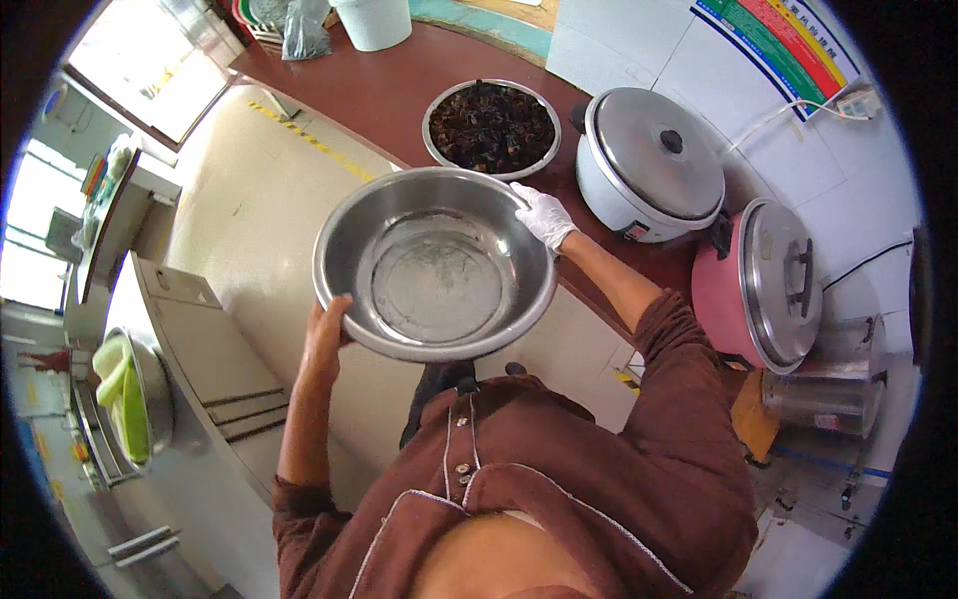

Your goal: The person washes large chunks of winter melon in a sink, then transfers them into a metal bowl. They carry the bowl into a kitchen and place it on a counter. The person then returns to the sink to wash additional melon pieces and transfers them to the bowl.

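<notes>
My bare left hand [327, 327] grips the near left rim of a large stainless steel basin [438, 281], its thumb over the edge. On the far right rim is my right hand [544, 217], in a thin white disposable glove, also gripping. The basin is held over the floor beside the counter and tilts towards me; its inside shows no food, only marks on the bottom. Just beyond it, a metal bowl filled with dark, wet-looking pieces, perhaps black fungus, [494, 127] stands on the counter. The fingers under the basin are hidden.
A reddish-brown counter [382, 82] holds a white rice cooker [651, 165], a pink lidded cooker [763, 288] and a white bucket [372, 22]. To the left, a pot with green vegetables [127, 404] stands on a steel worktop [202, 464]. A power cord hangs along the tiled wall.
</notes>
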Demonstrator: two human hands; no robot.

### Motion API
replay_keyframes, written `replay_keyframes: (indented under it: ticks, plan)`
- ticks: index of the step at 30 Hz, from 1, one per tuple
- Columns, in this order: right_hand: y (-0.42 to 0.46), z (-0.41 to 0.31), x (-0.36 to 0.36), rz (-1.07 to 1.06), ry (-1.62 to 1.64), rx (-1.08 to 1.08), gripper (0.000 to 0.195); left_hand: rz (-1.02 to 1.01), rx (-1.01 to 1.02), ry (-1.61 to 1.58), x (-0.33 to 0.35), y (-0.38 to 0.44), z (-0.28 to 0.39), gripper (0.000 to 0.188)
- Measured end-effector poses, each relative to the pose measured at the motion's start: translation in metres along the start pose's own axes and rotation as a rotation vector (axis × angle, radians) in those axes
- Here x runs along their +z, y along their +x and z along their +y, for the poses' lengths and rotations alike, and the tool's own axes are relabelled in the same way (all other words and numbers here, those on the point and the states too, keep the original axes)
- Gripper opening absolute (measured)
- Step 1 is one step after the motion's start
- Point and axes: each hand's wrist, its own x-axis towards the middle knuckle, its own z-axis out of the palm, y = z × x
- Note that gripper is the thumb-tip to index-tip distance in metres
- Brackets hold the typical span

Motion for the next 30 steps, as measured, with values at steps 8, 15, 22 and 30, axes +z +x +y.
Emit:
replay_keyframes:
  ticks: [8,15,22,30]
  plan:
    - [0.084,0.022,0.043,0.153,0.314,0.350,0.049,-0.182,0.370,-0.014,0.026,0.205,0.160,0.038]
    - [0.145,0.029,0.073,0.340,0.780,0.462,0.032,-0.432,0.382,0.069,0.151,0.300,0.298,0.032]
    - [0.188,0.054,0.134,0.339,1.260,0.594,0.032,-0.578,0.762,0.569,0.272,0.335,0.365,0.037]
    - [0.209,-0.005,0.103,0.332,1.625,0.722,0.033,-0.743,0.878,0.874,0.344,0.353,0.406,0.036]
